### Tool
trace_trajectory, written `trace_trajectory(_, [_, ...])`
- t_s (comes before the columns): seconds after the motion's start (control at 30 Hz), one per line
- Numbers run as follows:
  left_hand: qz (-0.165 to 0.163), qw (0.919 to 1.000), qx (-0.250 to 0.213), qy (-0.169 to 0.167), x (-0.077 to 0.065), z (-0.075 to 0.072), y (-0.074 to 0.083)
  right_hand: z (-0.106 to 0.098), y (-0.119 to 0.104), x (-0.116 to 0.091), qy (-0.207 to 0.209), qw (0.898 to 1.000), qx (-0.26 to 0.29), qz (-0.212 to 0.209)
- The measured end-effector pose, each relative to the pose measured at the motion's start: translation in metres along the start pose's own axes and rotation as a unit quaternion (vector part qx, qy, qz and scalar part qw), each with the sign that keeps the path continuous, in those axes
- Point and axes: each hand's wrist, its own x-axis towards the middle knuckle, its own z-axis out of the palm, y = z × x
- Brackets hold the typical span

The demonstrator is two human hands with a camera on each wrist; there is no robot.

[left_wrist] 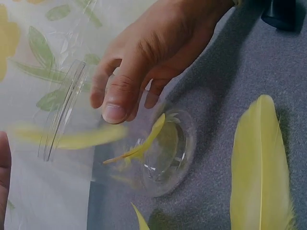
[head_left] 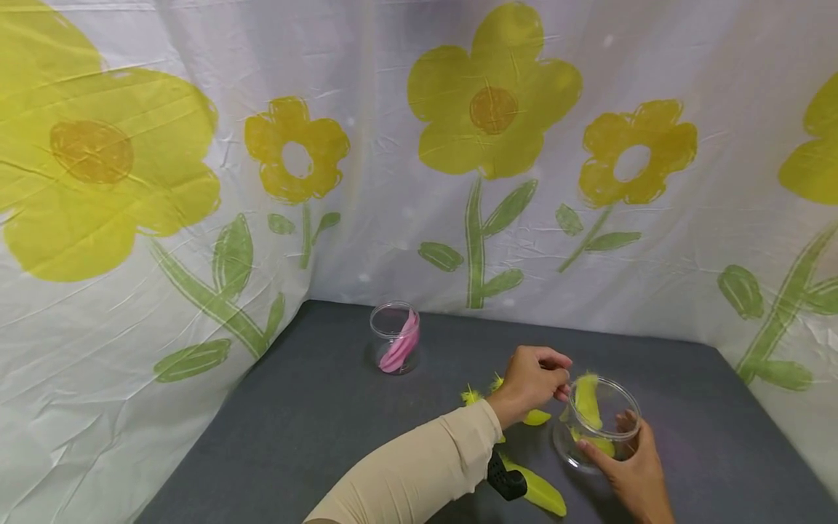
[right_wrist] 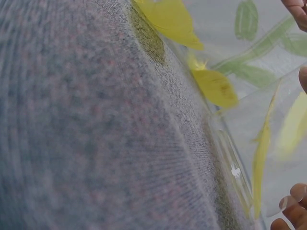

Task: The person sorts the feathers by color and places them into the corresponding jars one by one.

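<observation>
My right hand [head_left: 636, 469] grips a clear plastic jar [head_left: 618, 411] from its right side, thumb on the near wall and fingers around it. Inside leans a yellow feather [head_left: 588, 402], its tip at the rim; it looks blurred in the left wrist view. Another yellow feather [left_wrist: 152, 139] lies lower in the jar. Just left of the rim hovers my left hand [head_left: 532, 380], fingers loosely bent, with nothing visible between them. Below the left forearm, a yellow feather [head_left: 542, 493] rests on the dark table; more yellow feathers [head_left: 537, 418] lie partly hidden behind the left wrist.
A second clear jar [head_left: 386, 348] holding pink feathers [head_left: 401, 346] stands farther back on the left. The dark grey table [head_left: 288, 415] meets a white curtain [head_left: 373, 182] printed with yellow flowers. A black device [head_left: 506, 479] sits at the left wrist.
</observation>
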Motion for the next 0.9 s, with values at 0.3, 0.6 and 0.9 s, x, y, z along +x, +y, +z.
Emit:
trace_trajectory(0.3, [0.000, 0.9999, 0.005, -0.009, -0.002, -0.004, -0.001, -0.001, 0.002, -0.002, -0.001, 1.000, 0.002, -0.009])
trace_trajectory(0.6, [0.022, 0.9991, -0.037, -0.004, 0.002, -0.027, 0.004, 0.000, 0.003, -0.002, 0.014, 1.000, 0.003, -0.016])
trace_trajectory(0.9, [0.016, 0.9981, -0.053, 0.026, 0.005, -0.074, -0.002, 0.000, 0.001, -0.003, 0.008, 1.000, 0.007, -0.021])
